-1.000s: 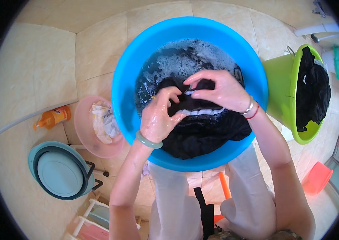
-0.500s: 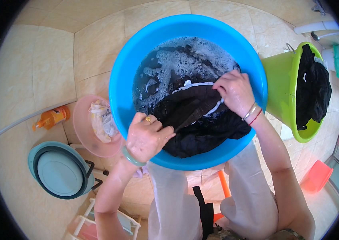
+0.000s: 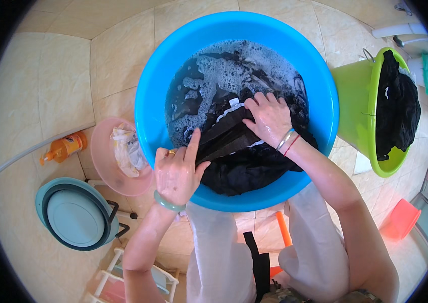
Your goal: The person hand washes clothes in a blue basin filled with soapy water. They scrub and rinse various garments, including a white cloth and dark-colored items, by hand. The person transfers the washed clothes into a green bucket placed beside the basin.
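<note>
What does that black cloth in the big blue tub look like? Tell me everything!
The black cloth is a wet, dark garment with thin white stripes and a small white tag near its top. It lies bunched and folded in the blue tub, partly in foamy, soapy water and draped toward the near rim. The right hand presses flat on its upper part, while the left hand grips its left edge at the rim.

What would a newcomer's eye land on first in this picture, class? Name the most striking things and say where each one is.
First comes the big blue basin at the centre, holding suds and a black garment. The left hand and right hand both press on that wet cloth. To the right stands a green bucket with dark clothes draped in it, and a pink bowl sits left of the basin.
</note>
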A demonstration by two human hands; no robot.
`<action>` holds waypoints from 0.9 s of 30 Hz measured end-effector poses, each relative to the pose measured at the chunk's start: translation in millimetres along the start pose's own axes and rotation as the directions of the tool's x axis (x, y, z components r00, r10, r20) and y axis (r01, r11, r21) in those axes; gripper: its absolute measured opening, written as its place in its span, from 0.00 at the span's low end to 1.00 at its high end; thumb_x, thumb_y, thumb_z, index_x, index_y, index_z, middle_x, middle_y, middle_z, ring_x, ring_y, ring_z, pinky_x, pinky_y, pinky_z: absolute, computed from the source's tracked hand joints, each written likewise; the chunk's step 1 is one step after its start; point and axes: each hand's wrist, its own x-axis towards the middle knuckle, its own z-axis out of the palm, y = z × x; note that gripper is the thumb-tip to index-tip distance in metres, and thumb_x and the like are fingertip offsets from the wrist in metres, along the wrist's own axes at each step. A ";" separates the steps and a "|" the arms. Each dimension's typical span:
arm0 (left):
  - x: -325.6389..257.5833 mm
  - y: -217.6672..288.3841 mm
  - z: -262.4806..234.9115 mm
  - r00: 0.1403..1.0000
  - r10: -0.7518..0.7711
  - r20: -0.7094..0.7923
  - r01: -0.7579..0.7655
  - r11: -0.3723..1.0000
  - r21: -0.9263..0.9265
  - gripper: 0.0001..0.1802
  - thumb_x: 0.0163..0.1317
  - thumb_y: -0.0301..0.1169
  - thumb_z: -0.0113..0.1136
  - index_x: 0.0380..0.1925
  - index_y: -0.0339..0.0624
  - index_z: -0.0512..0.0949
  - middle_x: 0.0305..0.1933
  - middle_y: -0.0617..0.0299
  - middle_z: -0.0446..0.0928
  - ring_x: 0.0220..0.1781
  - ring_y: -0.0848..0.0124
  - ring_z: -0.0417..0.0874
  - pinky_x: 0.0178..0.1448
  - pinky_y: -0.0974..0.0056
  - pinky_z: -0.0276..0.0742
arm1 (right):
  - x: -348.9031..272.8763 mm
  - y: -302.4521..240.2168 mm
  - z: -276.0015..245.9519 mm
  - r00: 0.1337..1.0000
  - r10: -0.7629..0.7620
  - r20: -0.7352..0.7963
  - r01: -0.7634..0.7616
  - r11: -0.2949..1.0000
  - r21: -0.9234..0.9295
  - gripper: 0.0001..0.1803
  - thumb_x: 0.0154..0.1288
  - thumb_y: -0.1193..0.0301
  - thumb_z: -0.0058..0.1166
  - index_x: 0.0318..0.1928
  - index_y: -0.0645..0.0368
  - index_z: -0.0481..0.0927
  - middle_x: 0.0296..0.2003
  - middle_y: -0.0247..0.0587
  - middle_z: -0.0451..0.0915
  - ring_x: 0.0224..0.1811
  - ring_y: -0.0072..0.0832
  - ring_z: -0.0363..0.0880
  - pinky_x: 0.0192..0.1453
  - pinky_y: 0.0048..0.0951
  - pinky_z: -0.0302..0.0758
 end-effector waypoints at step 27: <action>3.8 17.9 -49.9 0.832 -0.528 0.170 0.147 -0.085 -0.985 0.35 0.61 0.16 0.60 0.69 0.42 0.64 0.64 0.57 0.72 0.62 0.69 0.75 0.69 0.63 0.68 | -23.5 -63.9 -73.3 0.897 -0.169 -0.407 0.440 0.418 0.795 0.28 0.48 0.85 0.54 0.55 0.60 0.77 0.57 0.46 0.77 0.58 0.44 0.75 0.62 0.41 0.72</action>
